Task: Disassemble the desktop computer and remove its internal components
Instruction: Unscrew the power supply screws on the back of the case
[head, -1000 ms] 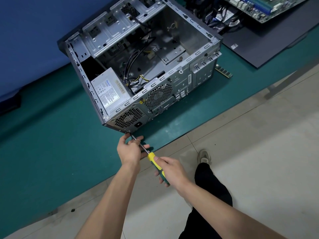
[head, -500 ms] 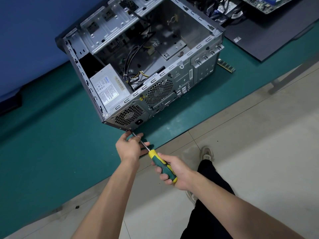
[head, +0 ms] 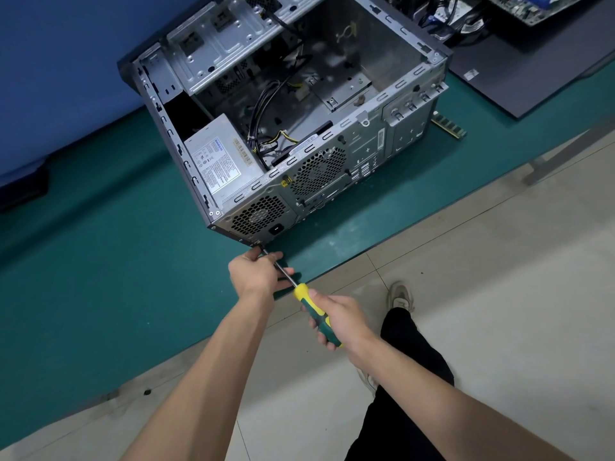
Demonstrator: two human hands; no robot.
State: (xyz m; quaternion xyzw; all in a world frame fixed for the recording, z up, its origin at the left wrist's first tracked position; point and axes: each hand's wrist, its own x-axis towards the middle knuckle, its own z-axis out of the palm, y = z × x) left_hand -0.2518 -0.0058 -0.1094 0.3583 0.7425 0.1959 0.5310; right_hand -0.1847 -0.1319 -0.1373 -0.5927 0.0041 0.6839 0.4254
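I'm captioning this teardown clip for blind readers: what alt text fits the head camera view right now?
A person's right hand grips a green-and-yellow screwdriver whose tip meets the lower rear corner of an open computer case, while the left hand steadies the shaft. The case stands on a green mat, its power supply and loose cables still inside.

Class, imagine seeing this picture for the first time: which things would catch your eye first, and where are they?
The open grey metal computer case dominates, lying on the green mat at top centre, with its silver labelled power supply in the near left corner. Below it, the right hand grips a yellow-and-green-handled screwdriver whose tip meets the case's lower rear corner, while the left hand steadies the shaft.
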